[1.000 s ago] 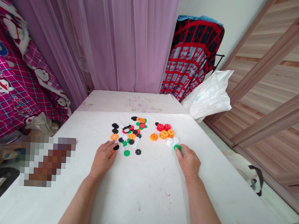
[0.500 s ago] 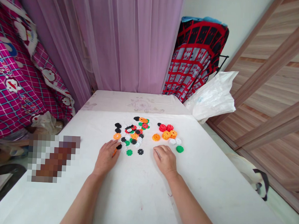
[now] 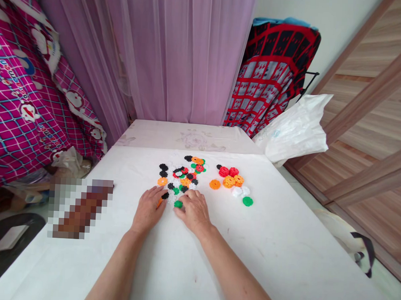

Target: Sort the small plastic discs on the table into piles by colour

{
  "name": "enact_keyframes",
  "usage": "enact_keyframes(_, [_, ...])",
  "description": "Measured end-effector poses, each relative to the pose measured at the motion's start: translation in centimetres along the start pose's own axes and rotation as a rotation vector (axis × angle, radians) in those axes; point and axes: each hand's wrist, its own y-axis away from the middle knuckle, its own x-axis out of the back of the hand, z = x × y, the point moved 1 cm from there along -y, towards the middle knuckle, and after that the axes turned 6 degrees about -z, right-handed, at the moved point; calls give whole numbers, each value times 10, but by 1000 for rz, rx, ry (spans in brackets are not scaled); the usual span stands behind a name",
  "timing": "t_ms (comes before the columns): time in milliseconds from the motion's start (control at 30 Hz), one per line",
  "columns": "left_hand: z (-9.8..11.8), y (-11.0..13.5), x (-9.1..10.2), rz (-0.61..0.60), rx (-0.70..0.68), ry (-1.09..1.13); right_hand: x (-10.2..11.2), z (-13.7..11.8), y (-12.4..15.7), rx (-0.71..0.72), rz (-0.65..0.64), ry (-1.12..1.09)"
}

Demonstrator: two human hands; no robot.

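Purple curtain [image 3: 181, 55], white bag [image 3: 295, 128], wooden doors [image 3: 373, 127]

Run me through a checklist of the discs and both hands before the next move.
1. Right hand at a disc: ok; thumb and fingers are at the green disc on the near edge of the mixed pile.
2. Right hand's grip closed on that disc: cannot tell; the fingers hide part of it.
3. Left hand beside the pile: ok; its fingertips are by a black disc.
4. Mixed pile all one colour: not ok; black, white, green, orange and red discs lie together.
5. Other green disc, at far right, free of both hands: ok.
6. White bag clear of the table edge: cannot tell; they overlap in this view.
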Motion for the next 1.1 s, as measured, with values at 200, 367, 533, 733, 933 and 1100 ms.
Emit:
enact_keyframes(200, [-1,0,0,-8,0,-2,1,8,6,-17,100,-19])
enact_keyframes(367, [-1,0,0,-13,-4,-5,30,79,37,-181,448,-8])
enact_keyframes(533, [-1,-1,0,-6,-8,-21,55,162,86,-432,617,109])
enact_keyframes(733, [-3,0,-1,11,-20,-22,53,181,98,-495,568,154])
enact_keyframes(933, [-3,0,-1,6,-10,-14,50,179,89,-522,535,162])
enact_keyframes(1100, [-4,0,-1,2,-11,-11,49,180,90,-534,517,166])
